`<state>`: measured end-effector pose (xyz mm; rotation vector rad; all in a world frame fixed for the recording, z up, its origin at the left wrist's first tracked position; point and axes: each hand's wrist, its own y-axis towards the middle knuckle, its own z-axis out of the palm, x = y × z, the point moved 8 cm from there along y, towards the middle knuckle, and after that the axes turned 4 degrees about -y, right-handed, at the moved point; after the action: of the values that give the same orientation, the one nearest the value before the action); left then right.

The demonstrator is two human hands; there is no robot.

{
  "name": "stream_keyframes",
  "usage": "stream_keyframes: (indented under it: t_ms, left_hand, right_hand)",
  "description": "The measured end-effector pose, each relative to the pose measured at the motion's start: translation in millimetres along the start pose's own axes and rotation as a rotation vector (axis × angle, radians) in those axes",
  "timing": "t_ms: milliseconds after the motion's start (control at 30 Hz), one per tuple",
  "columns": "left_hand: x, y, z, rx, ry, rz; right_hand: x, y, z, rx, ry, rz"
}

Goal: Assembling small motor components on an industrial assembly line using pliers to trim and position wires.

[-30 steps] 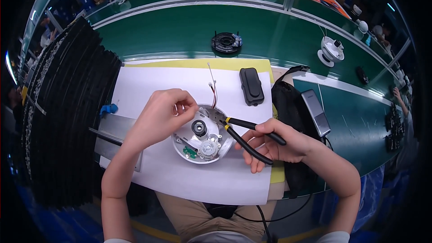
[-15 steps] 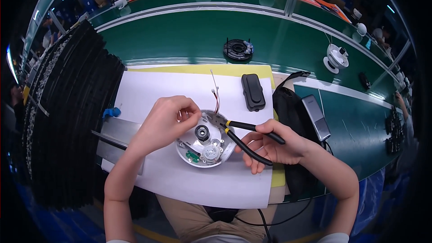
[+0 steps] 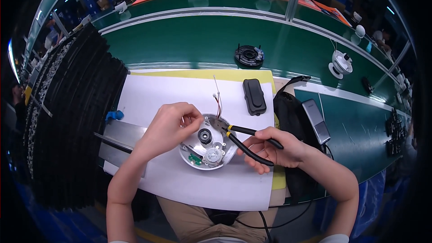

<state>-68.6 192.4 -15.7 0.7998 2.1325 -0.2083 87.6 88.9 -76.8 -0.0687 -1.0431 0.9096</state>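
Note:
On the white sheet sits a round white camera housing point(image 3: 219, 164), its inside exposed. In it are a black lens point(image 3: 204, 136), a silvery round motor point(image 3: 213, 155) and a small green circuit board point(image 3: 195, 159). Thin wires point(image 3: 219, 103) with small connectors rise from its far side. My right hand point(image 3: 279, 149) holds black-handled cutting pliers point(image 3: 250, 146) with yellow bands, handles spread, jaws inside the far rim near the wires. My left hand point(image 3: 177, 123) is pinched at the housing's upper left; its fingertips hide whatever may be between them.
Left stands a tall stack of black ribbed sheets point(image 3: 76, 121), beside a blue clip point(image 3: 114, 115) and a metal plate point(image 3: 119, 141). A black case point(image 3: 254, 96), black bag point(image 3: 294, 153) and grey power bank point(image 3: 316, 120) lie right. The green belt point(image 3: 180, 40) carries a black round base point(image 3: 249, 56) and white camera point(image 3: 342, 64).
The view has shifted slightly. On the belt, the black round base has moved right relative to the white sheet. Both hands and the pliers keep nearly the same pose at the housing.

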Motion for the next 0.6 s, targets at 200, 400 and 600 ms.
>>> stream_keyframes:
  t_ms: [200, 400, 600]
  left_hand:
    - [5, -10, -16, -0.071, -0.007, 0.007]
    - [13, -102, -54, -0.087, -0.408, -0.043]
    - [-2, -211, 68, 0.600, -0.712, -0.072]
  right_hand:
    - [3, 2, -1, -0.010, -0.046, -0.040]
    - [16, -44, -9, -0.023, -0.027, -0.271]
    - [-20, -66, 12, -0.153, -0.200, -0.345]
